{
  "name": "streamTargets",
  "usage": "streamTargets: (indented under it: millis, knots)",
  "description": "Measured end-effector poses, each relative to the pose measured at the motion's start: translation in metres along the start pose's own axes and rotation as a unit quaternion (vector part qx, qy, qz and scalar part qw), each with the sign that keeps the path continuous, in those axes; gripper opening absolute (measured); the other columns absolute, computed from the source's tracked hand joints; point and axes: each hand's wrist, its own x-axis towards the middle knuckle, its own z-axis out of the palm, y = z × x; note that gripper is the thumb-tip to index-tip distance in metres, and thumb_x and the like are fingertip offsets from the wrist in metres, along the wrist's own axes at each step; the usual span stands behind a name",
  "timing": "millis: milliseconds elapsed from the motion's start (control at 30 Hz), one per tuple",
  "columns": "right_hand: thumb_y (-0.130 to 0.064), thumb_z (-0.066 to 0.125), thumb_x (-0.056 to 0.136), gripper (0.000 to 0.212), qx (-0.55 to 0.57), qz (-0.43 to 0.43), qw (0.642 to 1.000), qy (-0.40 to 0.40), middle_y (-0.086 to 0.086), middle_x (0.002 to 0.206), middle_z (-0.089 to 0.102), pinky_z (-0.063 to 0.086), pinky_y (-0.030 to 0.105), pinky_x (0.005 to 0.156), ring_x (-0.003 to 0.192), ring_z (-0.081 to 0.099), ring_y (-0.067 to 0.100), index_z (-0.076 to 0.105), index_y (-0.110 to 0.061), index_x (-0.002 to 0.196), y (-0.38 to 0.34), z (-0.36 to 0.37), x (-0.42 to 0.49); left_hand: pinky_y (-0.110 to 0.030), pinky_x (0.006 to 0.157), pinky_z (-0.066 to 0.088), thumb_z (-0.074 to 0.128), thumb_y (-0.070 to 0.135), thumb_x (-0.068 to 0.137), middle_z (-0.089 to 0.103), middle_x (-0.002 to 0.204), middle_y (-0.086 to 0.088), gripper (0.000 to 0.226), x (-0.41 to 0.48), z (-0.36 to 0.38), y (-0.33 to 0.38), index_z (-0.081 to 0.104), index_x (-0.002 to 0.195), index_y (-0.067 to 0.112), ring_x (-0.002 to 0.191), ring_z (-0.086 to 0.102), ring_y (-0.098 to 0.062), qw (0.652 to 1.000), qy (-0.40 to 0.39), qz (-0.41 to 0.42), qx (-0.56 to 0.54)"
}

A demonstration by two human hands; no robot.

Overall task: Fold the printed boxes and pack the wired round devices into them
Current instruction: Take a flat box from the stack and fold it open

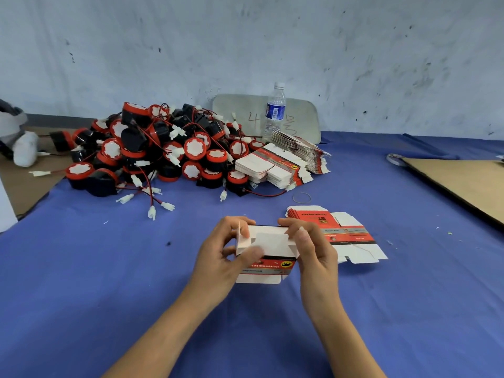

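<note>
Low over the blue worktop (95,268), the left hand (215,257) and right hand (316,252) hold a half-formed printed box (268,241), each grip pinching one end, white flaps untucked; folding seems the step in hand; next calls for tucking those flaps, then a reach to the wired round devices (152,154) piled well beyond; flat boxes (338,233) lie just beside the right hand; bare cloth ahead leaves room.

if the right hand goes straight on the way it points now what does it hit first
Likely the thin tan rubber band on the blue cloth, then the far stack of flat printed boxes. The right hand grips the half-folded printed box, which would go along; depth is uncertain.
</note>
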Motion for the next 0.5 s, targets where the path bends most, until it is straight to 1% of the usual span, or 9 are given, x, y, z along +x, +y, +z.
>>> streamTargets:
  millis: [67, 133, 200, 267, 333, 400, 433, 500]
  knots:
    - [-0.054, 0.055, 0.079, 0.022, -0.007, 0.002, 1.000, -0.005, -0.007, 0.103, 0.070, 0.048, 0.017, 0.071, 0.090, 0.060, 0.006, 0.063, -0.035, 0.075, 0.0004, 0.0006, 0.0005, -0.020, 0.063, 0.051, 0.059, 0.055, 0.073, 0.062, 0.107, 0.016, 0.039, 0.0015, -0.0007, -0.0003, 0.053, 0.085, 0.018, 0.093, 0.060, -0.007, 1.000, 0.017, 0.008, 0.020]
    - [-0.046, 0.062, 0.080, 0.020, -0.013, 0.017, 1.000, -0.016, -0.008, 0.100, 0.070, 0.048, 0.016, 0.069, 0.089, 0.060, 0.006, 0.062, -0.026, 0.080, 0.0027, 0.0011, 0.0014, -0.019, 0.059, 0.051, 0.056, 0.067, 0.074, 0.062, 0.108, 0.016, 0.052, 0.0023, -0.0016, 0.0004, 0.055, 0.085, 0.016, 0.090, 0.061, -0.006, 0.999, 0.023, 0.011, 0.021]
    - [-0.037, 0.069, 0.082, 0.021, -0.002, 0.038, 0.999, -0.023, -0.005, 0.100, 0.069, 0.051, 0.021, 0.068, 0.091, 0.062, 0.011, 0.058, -0.020, 0.086, 0.0054, 0.0014, 0.0018, -0.021, 0.058, 0.052, 0.052, 0.082, 0.070, 0.064, 0.109, 0.015, 0.065, 0.0019, -0.0020, 0.0008, 0.054, 0.083, 0.018, 0.086, 0.063, -0.007, 1.000, 0.023, 0.001, 0.007]
    - [-0.034, 0.072, 0.083, 0.031, 0.024, 0.046, 0.998, -0.024, 0.000, 0.101, 0.070, 0.054, 0.025, 0.068, 0.088, 0.063, 0.013, 0.048, -0.017, 0.093, 0.0062, 0.0010, 0.0010, -0.024, 0.060, 0.053, 0.048, 0.088, 0.066, 0.065, 0.109, 0.013, 0.071, 0.0012, -0.0006, -0.0002, 0.053, 0.082, 0.018, 0.086, 0.063, -0.009, 1.000, 0.021, -0.004, 0.005]
    - [-0.036, 0.072, 0.082, 0.035, 0.027, 0.048, 0.998, -0.019, 0.001, 0.102, 0.071, 0.055, 0.030, 0.068, 0.085, 0.064, 0.015, 0.044, -0.017, 0.092, 0.0059, 0.0013, 0.0003, -0.032, 0.066, 0.054, 0.046, 0.089, 0.065, 0.064, 0.110, 0.010, 0.080, 0.0001, 0.0016, -0.0017, 0.052, 0.083, 0.012, 0.091, 0.064, -0.017, 1.000, 0.008, -0.006, 0.002]
    - [-0.042, 0.070, 0.078, 0.032, 0.006, 0.037, 0.999, -0.001, -0.003, 0.103, 0.072, 0.053, 0.027, 0.068, 0.085, 0.066, 0.013, 0.050, -0.018, 0.086, 0.0053, 0.0036, -0.0010, -0.040, 0.072, 0.054, 0.044, 0.089, 0.066, 0.064, 0.111, 0.008, 0.084, -0.0013, 0.0033, -0.0015, 0.048, 0.082, 0.007, 0.095, 0.064, -0.023, 1.000, -0.010, -0.007, -0.005]
    - [-0.044, 0.071, 0.079, 0.031, -0.002, 0.031, 0.999, 0.020, -0.005, 0.103, 0.072, 0.053, 0.027, 0.071, 0.088, 0.067, 0.011, 0.055, -0.018, 0.083, 0.0057, 0.0048, -0.0017, -0.040, 0.073, 0.054, 0.042, 0.090, 0.067, 0.064, 0.111, 0.008, 0.086, -0.0016, 0.0037, -0.0005, 0.046, 0.081, 0.006, 0.096, 0.064, -0.023, 1.000, -0.015, -0.005, -0.005]
    - [-0.044, 0.070, 0.082, 0.025, -0.018, 0.017, 0.997, 0.071, -0.012, 0.102, 0.072, 0.052, 0.031, 0.080, 0.098, 0.066, 0.012, 0.064, -0.019, 0.078, 0.0068, 0.0057, -0.0024, -0.036, 0.072, 0.053, 0.038, 0.091, 0.067, 0.064, 0.109, 0.011, 0.091, -0.0025, 0.0043, 0.0018, 0.046, 0.084, 0.002, 0.095, 0.063, -0.021, 1.000, -0.023, -0.005, 0.001]
